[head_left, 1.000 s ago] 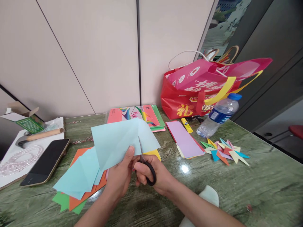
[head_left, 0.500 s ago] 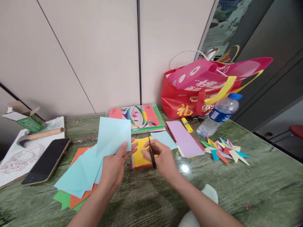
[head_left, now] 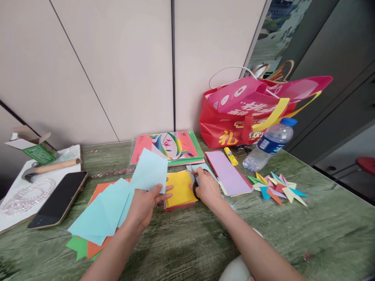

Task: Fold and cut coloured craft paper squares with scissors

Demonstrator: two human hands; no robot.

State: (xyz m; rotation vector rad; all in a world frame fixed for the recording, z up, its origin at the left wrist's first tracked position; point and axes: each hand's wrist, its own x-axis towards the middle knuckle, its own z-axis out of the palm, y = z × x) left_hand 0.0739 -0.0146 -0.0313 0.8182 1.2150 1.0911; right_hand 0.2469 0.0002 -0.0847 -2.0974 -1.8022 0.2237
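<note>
My left hand (head_left: 149, 201) pinches a light blue sheet of paper (head_left: 150, 169) between thumb and fingers, holding it tilted above the table. In my right hand (head_left: 207, 187) is a pair of scissors (head_left: 195, 190) with dark handles; its metal blades point away to the upper left. Between the hands lies a stack of square paper with a yellow sheet (head_left: 179, 188) on top. Behind the right hand a light blue strip (head_left: 191, 168) is partly hidden. Left of my left hand, more light blue sheets (head_left: 101, 212) fan out over orange and green ones.
A purple paper stack (head_left: 228, 173), a yellow glue stick (head_left: 231, 156) and folded paper stars (head_left: 278, 187) lie to the right. A water bottle (head_left: 271, 144) leans before a red bag (head_left: 225, 121). Paper packs (head_left: 166, 146) lie at the back; a phone (head_left: 58, 199) and hammer (head_left: 52, 168) at left.
The blue sheet in my left hand has moved slightly right and tilted. My right hand has shifted a little right, and the scissors have turned so their blades show.
</note>
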